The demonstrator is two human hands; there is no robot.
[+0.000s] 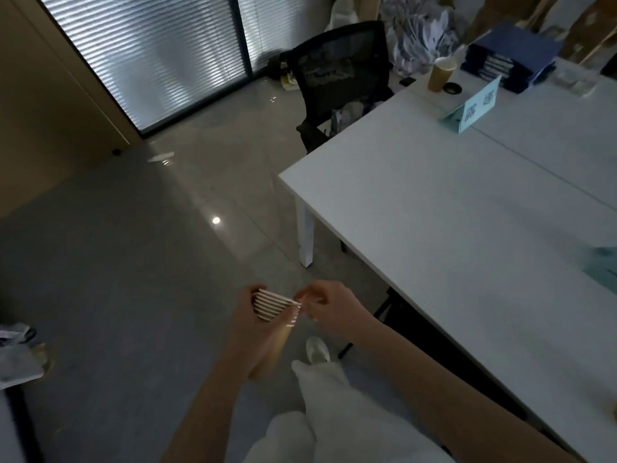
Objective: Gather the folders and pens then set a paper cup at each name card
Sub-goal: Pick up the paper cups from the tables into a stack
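My left hand [245, 317] grips a nested stack of paper cups [272, 307], held over the floor with the white rims fanned toward the right. The fingers of my right hand [329, 304] pinch the rim of the top cup at the stack's mouth. On the white table [450, 235], far back, one brown paper cup [440, 73] stands near a light-blue name card [474, 108]. A stack of dark blue folders [510, 58] lies behind that card. Another light-blue card [604, 267] shows partly at the right edge.
A black mesh office chair [337, 81] stands at the table's far end. The table leg [305, 235] is near its front corner. Window blinds [150, 55] fill the back wall. Bags [420, 38] are piled behind the chair. My white-trousered leg and shoe [317, 350] are below.
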